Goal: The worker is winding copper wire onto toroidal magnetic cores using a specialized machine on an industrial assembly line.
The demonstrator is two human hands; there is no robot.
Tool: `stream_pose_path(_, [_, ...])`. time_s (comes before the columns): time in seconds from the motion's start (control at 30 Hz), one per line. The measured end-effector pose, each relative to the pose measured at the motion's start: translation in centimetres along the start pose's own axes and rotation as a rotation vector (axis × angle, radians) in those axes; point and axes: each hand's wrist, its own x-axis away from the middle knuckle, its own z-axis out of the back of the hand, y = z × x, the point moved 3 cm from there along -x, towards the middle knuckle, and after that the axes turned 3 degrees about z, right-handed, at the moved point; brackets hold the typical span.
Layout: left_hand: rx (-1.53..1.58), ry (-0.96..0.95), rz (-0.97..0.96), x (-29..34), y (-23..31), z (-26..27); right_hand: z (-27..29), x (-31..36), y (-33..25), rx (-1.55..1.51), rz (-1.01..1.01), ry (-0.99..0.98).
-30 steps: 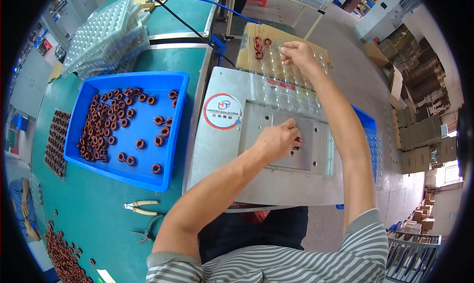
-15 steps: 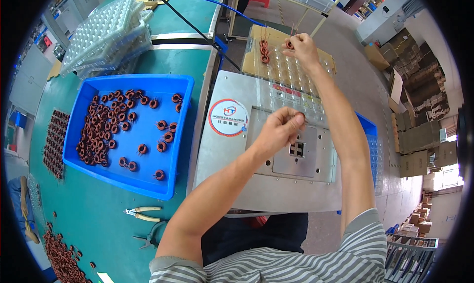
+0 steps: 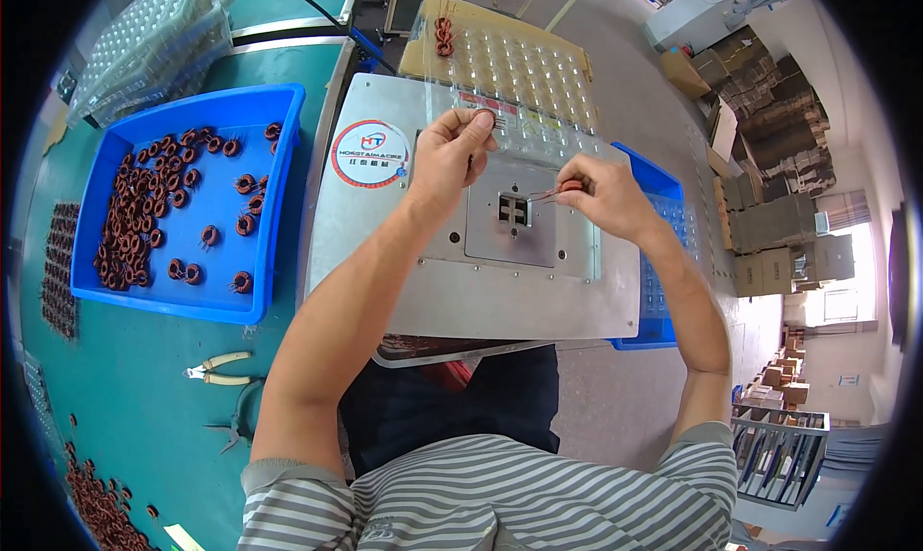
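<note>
My left hand [image 3: 452,162] pinches a copper-wound ring coil [image 3: 487,117] between thumb and fingers, above the left part of the steel machine top [image 3: 385,253]. To its right, my right hand [image 3: 608,197] grips another ring coil [image 3: 571,186], whose thin wire leads point left. Those leads are close to the small square opening [image 3: 513,211] in the machine's raised centre plate [image 3: 490,243]; I cannot tell whether they touch it. Beyond both hands lies a clear plastic tray [image 3: 524,70] with round pockets, and a short row of coils [image 3: 443,37] stands at its left end.
A blue bin [image 3: 260,306] of loose coils stands on the green table [image 3: 144,378] at the left. Cutters with pale handles [image 3: 226,368] and dark pliers [image 3: 234,421] lie nearer me. More coils [image 3: 101,503] are heaped at lower left. Another blue bin [image 3: 630,342] sits right of the machine.
My right hand has come back from the far tray to beside the square opening, holding a coil. My left hand has moved up and away from the opening. The whole view has shifted.
</note>
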Motion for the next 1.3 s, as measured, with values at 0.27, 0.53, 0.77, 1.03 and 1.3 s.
stream_pose_path(0.27, [-0.004,0.017,-0.012,0.7,0.0,-0.5,-2.2,-0.2,0.8,0.044,0.090,0.003])
stream_pose_path(0.53, [-0.023,0.027,0.013,0.7,0.1,-0.3,-3.6,-1.0,0.2,0.223,0.306,-0.029])
stream_pose_path(0.77, [-0.008,0.010,0.030,0.5,-0.1,-0.4,-6.0,-1.7,0.6,0.253,0.367,-0.056])
stream_pose_path(1.03, [0.061,-0.071,0.117,0.4,-0.5,-0.4,-7.0,-2.0,0.9,0.266,0.398,-0.082])
stream_pose_path(1.3, [0.165,-0.078,0.193,1.1,0.0,-0.6,-7.2,-2.0,0.5,0.274,0.414,-0.079])
